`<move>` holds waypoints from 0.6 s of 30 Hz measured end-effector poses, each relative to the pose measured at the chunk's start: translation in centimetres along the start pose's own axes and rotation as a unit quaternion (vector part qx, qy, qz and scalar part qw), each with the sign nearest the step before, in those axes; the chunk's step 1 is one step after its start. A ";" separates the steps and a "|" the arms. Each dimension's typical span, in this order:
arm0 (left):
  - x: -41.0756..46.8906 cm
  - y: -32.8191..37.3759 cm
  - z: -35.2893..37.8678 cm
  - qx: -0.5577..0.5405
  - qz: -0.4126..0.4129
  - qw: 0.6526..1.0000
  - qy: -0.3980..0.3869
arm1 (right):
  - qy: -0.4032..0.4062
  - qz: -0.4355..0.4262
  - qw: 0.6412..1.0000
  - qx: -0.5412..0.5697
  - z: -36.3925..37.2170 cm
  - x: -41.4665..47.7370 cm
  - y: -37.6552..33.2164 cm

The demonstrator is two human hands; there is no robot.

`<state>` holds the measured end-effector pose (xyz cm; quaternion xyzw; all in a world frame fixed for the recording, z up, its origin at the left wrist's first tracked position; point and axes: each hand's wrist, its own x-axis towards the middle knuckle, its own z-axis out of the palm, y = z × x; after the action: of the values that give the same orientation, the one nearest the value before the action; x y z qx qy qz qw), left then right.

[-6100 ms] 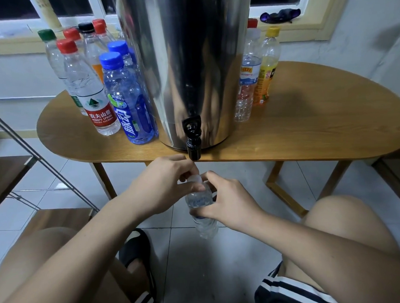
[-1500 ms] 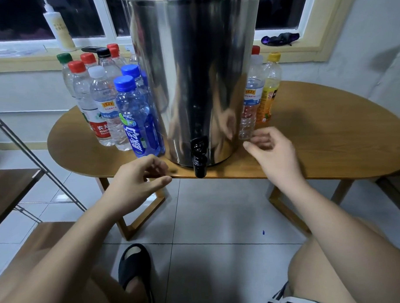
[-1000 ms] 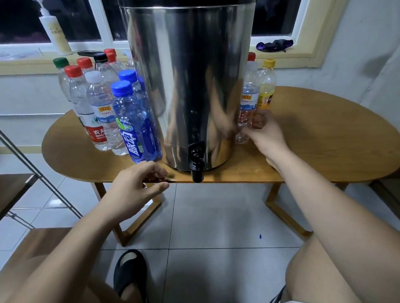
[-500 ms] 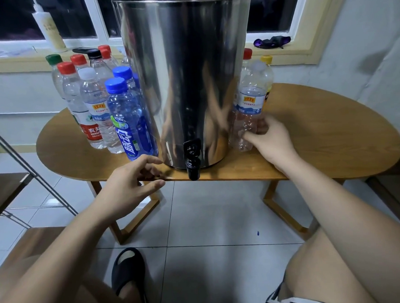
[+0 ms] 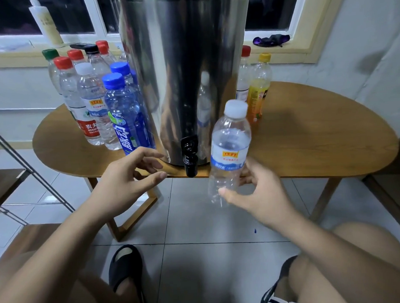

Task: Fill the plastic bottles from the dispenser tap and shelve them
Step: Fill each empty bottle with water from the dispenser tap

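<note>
A wooden table with a rounded top and slanted wooden legs stands in front of me. Behind the table a pale yellow window sill runs along the wall, under a dark window with white frames. On the sill, behind the table's left end, I see a tall cream pump bottle. Just right of it lies a flat black thing I cannot make out. Behind the table's right end a crumpled dark purple cloth lies on the sill. Under the table and on my side of it the floor is pale grey tile, with a small blue speck below the table's front edge. My black slipper rests on the tiles on my side of the table, toward its left end
</note>
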<state>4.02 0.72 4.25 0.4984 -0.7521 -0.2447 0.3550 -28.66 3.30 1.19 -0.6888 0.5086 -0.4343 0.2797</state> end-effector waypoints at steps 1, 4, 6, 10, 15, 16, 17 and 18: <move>-0.1 0.2 0.0 -0.019 -0.001 1.000 0.004 | -0.012 -0.003 1.000 -0.006 0.6 -0.6 0.2; -0.4 0.7 0.2 -0.063 -0.002 0.998 0.005 | -0.065 0.006 0.997 -0.033 2.1 -2.2 0.7; -0.6 0.9 0.4 -0.072 0.005 0.997 -0.003 | -0.115 0.026 0.991 -0.057 2.8 -2.9 1.2; -1.2 1.3 1.0 -0.098 0.022 0.995 -0.027 | -0.164 0.028 0.983 -0.076 4.1 -3.8 2.5; -1.4 1.8 2.1 -0.099 0.057 0.992 -0.050 | -0.214 0.032 0.969 -0.119 4.7 -4.1 3.1; -1.4 1.8 2.4 -0.095 0.064 0.992 -0.052 | -0.216 0.031 0.968 -0.120 4.8 -4.1 3.1; -1.4 1.9 2.5 -0.090 0.071 0.992 -0.053 | -0.218 0.031 0.968 -0.120 5.0 -4.1 3.1; -1.4 1.9 2.7 -0.087 0.077 0.992 -0.054 | -0.218 0.030 0.968 -0.120 5.1 -4.1 3.2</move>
<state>1.20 2.80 3.53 0.3924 -0.7822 -0.3075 0.3737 -26.05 5.83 -5.10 -0.7796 0.5044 -0.2012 0.3121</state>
